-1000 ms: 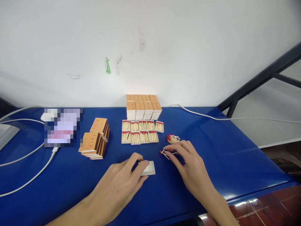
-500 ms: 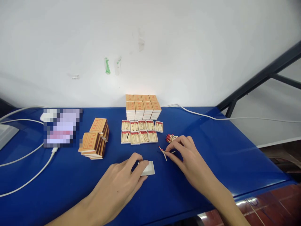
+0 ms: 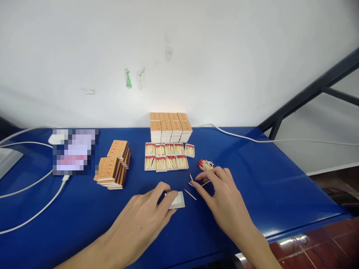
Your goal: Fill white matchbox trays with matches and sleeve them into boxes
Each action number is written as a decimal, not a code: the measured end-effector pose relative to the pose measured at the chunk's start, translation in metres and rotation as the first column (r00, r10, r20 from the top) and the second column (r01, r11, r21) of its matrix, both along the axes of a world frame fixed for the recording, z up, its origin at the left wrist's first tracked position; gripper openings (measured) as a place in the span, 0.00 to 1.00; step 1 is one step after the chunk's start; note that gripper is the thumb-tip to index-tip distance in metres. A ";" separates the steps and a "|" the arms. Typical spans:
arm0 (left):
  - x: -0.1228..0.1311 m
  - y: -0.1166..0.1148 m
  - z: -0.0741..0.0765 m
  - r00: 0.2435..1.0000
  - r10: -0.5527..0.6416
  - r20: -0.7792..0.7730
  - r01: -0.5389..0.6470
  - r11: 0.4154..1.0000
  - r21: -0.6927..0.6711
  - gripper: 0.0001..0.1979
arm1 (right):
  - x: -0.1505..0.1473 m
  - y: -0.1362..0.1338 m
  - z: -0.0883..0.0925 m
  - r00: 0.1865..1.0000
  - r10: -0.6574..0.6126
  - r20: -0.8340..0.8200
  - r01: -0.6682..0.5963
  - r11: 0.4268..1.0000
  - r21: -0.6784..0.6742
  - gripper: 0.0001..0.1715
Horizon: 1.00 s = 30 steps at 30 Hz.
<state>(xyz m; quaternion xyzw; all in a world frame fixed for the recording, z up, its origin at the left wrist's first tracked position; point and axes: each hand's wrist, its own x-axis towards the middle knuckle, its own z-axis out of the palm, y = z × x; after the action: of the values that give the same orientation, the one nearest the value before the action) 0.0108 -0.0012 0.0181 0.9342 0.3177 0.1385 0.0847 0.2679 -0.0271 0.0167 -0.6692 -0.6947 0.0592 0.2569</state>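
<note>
My left hand (image 3: 146,218) rests on the blue table (image 3: 266,194), its fingers closed on the left end of a small white matchbox tray (image 3: 178,200). My right hand (image 3: 223,196) lies to the right of the tray with its fingers stretched out flat. Its fingertips press on a few loose red-tipped matches (image 3: 193,181). One single match (image 3: 190,194) lies between the tray and my right hand. A small pile of matches (image 3: 205,164) sits just beyond my right fingers.
Two rows of open trays filled with matches (image 3: 168,157) lie mid-table, with stacked orange matchboxes (image 3: 169,127) behind them by the wall. Two piles of orange box sleeves (image 3: 113,164) stand to the left. White cables (image 3: 39,211) and a blurred-out device (image 3: 73,151) lie at far left.
My right hand has slid a few matches from the pile toward the white tray, and one match now lies apart beside the tray. My left hand has stayed put.
</note>
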 end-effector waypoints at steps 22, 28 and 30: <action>0.001 0.000 0.000 1.000 0.000 -0.020 0.000 1.000 -0.013 0.16 | -0.016 -0.016 0.005 0.984 -0.030 -0.176 0.005 0.990 -0.143 0.04; 0.001 0.000 0.000 1.000 -0.004 -0.013 0.003 1.000 -0.005 0.16 | -0.014 -0.014 0.000 0.972 -0.032 -0.235 -0.004 0.989 -0.150 0.04; 0.001 0.000 0.000 1.000 -0.001 -0.011 0.001 1.000 -0.003 0.16 | -0.012 -0.013 -0.001 0.970 -0.031 -0.242 -0.006 0.989 -0.149 0.04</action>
<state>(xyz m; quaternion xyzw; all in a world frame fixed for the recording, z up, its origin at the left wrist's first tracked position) 0.0114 -0.0009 0.0178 0.9349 0.3179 0.1330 0.0847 0.2556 -0.0401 0.0160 -0.6786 -0.6474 0.1905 0.2901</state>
